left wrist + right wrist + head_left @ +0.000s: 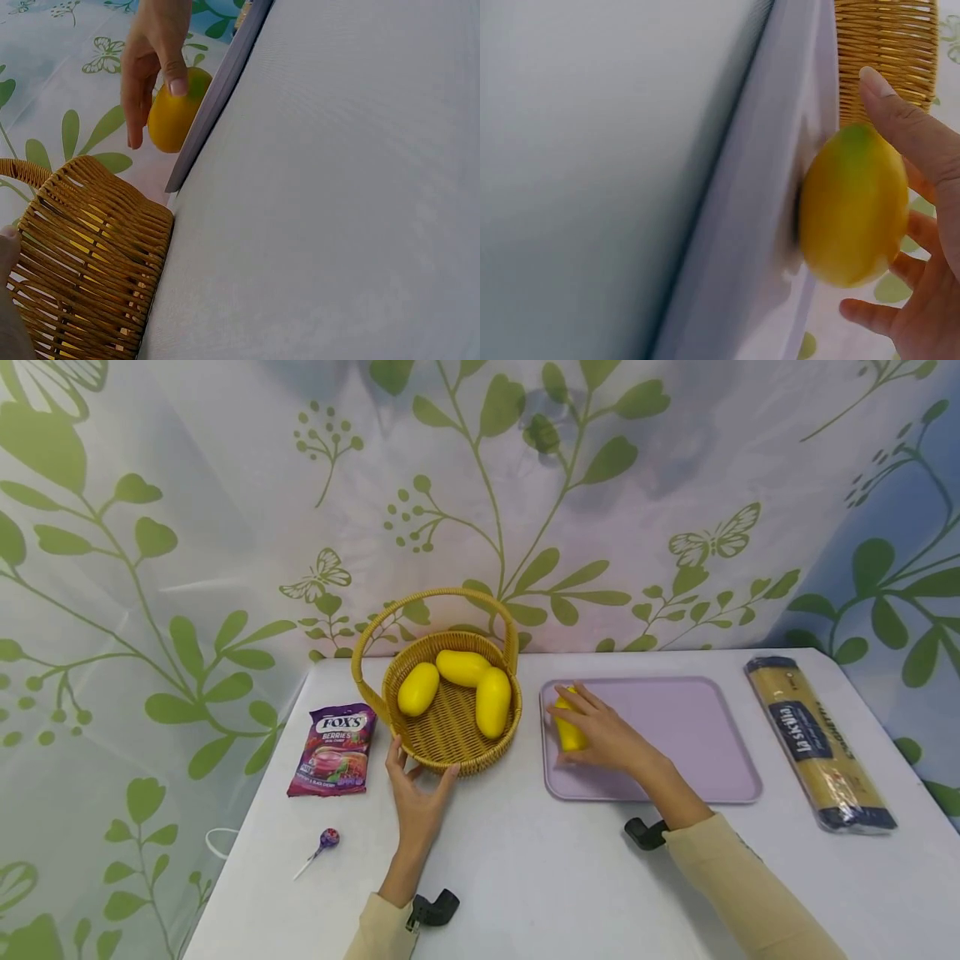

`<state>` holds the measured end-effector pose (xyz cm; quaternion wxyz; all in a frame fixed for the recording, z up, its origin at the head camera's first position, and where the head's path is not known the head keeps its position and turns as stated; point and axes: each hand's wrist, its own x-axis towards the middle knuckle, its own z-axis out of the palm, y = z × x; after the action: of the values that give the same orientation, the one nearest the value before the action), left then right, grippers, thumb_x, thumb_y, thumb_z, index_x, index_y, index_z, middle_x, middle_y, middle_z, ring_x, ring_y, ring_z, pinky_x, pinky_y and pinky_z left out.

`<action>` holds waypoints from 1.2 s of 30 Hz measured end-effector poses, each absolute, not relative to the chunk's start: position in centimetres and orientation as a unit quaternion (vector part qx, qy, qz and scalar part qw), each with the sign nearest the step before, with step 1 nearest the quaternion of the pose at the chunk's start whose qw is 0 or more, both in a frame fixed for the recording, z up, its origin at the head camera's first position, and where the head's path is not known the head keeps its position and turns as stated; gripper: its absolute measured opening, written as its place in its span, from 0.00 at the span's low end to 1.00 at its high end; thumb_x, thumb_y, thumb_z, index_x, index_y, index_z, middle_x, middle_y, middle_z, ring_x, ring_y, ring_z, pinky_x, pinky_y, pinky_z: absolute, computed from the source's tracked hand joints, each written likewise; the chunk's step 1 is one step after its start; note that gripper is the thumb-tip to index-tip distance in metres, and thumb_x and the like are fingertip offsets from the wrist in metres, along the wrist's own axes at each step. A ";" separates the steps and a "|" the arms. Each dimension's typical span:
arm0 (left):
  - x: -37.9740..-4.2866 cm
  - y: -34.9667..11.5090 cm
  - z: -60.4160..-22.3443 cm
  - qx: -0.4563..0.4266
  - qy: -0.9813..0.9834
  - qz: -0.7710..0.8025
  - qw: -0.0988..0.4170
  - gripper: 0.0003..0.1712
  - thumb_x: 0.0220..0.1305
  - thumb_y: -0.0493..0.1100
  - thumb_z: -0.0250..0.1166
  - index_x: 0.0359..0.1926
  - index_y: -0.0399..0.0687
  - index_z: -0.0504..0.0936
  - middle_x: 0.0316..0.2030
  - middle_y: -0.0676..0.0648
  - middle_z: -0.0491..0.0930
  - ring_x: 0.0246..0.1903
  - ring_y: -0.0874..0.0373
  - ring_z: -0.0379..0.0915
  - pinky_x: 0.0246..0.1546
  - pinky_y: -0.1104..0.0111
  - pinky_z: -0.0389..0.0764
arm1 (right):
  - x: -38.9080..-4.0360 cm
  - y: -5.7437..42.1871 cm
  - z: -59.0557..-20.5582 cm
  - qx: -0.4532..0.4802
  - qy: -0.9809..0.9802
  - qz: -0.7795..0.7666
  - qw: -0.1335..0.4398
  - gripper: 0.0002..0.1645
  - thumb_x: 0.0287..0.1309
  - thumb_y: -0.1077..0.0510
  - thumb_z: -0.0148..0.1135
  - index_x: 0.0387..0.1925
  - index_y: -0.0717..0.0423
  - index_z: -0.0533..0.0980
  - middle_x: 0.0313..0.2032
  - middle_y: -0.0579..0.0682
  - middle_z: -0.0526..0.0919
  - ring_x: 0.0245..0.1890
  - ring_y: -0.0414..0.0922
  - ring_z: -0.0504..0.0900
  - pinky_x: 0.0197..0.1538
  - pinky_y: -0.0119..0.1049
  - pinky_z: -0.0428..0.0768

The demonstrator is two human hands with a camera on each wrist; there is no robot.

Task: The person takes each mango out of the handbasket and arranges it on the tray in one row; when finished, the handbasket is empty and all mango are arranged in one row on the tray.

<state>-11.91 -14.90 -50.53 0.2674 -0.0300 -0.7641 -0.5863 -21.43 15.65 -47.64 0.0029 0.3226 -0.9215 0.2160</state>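
A yellow wicker basket (450, 760) with a tall handle holds three yellow mangoes (492, 702). My left hand (417, 806) touches the front of its outer wall with thumb and fingers spread apart; in the left wrist view only part of that hand shows beside the basket (90, 255). Another mango (853, 206), green at one end, lies on the left part of a lilac tray (660, 735). Over this mango is my right hand (611, 737), its thumb on one side and its fairly straight fingers on the other. Whether it bears the mango's weight is not clear.
A purple candy bag (333, 752) lies left of the basket, with a wrapped lollipop (327, 839) in front of it. Right of the tray is a packet of spaghetti (817, 743). A leaf-patterned cloth (247, 527) hangs behind the white table (540, 877).
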 end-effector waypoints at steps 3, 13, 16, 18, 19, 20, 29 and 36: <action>-11.9 -14.9 -50.5 -0.028 -0.766 -0.584 0.267 0.53 0.53 0.33 0.72 0.72 0.31 0.48 0.71 0.30 0.52 0.68 0.28 0.52 0.55 0.43 0.69 | -21.4 15.4 -47.1 0.330 -0.919 0.217 0.021 0.48 0.46 0.44 0.77 0.67 0.52 0.69 0.75 0.60 0.54 0.75 0.64 0.46 0.67 0.68 0.59; -11.9 -14.9 -50.4 -0.030 -0.765 -0.583 0.273 0.53 0.53 0.33 0.72 0.73 0.35 0.49 0.71 0.34 0.53 0.67 0.27 0.53 0.54 0.43 0.69 | -20.8 11.5 -42.8 0.351 -0.902 0.245 0.050 0.44 0.53 0.46 0.73 0.70 0.46 0.67 0.75 0.56 0.54 0.76 0.58 0.49 0.64 0.65 0.67; -11.9 -15.0 -50.5 -0.032 -0.765 -0.581 0.276 0.52 0.53 0.33 0.72 0.73 0.35 0.49 0.71 0.34 0.53 0.67 0.27 0.53 0.54 0.43 0.70 | -21.0 10.0 -42.2 0.366 -0.895 0.250 0.060 0.44 0.54 0.45 0.72 0.70 0.45 0.65 0.75 0.58 0.55 0.75 0.59 0.54 0.61 0.61 0.73; -11.9 -15.0 -50.6 -0.031 -0.765 -0.582 0.276 0.52 0.53 0.33 0.72 0.73 0.35 0.49 0.71 0.34 0.54 0.67 0.28 0.54 0.54 0.44 0.70 | -21.2 9.0 -42.0 0.373 -0.890 0.254 0.062 0.44 0.54 0.44 0.71 0.70 0.45 0.65 0.74 0.58 0.55 0.73 0.60 0.57 0.58 0.57 0.77; -11.9 -15.0 -50.6 -0.031 -0.765 -0.582 0.274 0.52 0.54 0.33 0.72 0.73 0.36 0.49 0.72 0.35 0.54 0.67 0.28 0.54 0.54 0.44 0.70 | -21.4 8.4 -42.0 0.375 -0.890 0.253 0.060 0.44 0.54 0.43 0.71 0.70 0.44 0.65 0.75 0.58 0.55 0.73 0.60 0.58 0.57 0.55 0.78; -12.0 -15.0 -50.6 -0.032 -0.765 -0.582 0.274 0.52 0.54 0.34 0.72 0.73 0.36 0.49 0.72 0.35 0.54 0.67 0.28 0.54 0.54 0.44 0.70 | -21.5 7.9 -42.0 0.375 -0.890 0.252 0.057 0.44 0.54 0.42 0.70 0.70 0.44 0.65 0.75 0.58 0.54 0.72 0.60 0.60 0.56 0.53 0.80; -11.8 -14.9 -50.6 -0.026 -0.771 -0.576 0.272 0.52 0.54 0.34 0.72 0.72 0.34 0.50 0.72 0.33 0.53 0.67 0.27 0.54 0.54 0.42 0.70 | -23.6 3.1 -43.1 0.342 -0.911 0.229 -0.001 0.43 0.56 0.39 0.67 0.70 0.43 0.65 0.75 0.58 0.53 0.72 0.61 0.60 0.57 0.57 0.77; -11.9 -14.9 -50.4 -0.030 -0.772 -0.572 0.275 0.52 0.53 0.33 0.72 0.71 0.28 0.50 0.71 0.28 0.52 0.66 0.28 0.55 0.53 0.40 0.71 | -24.6 1.6 -44.5 0.340 -0.916 0.207 -0.052 0.40 0.55 0.43 0.70 0.67 0.50 0.70 0.71 0.61 0.61 0.75 0.62 0.52 0.71 0.59 0.61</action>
<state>-11.87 -14.87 -50.41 0.2751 -0.0298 -0.7723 -0.5719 -24.61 1.57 -44.54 -0.0515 0.3404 -0.9158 0.2071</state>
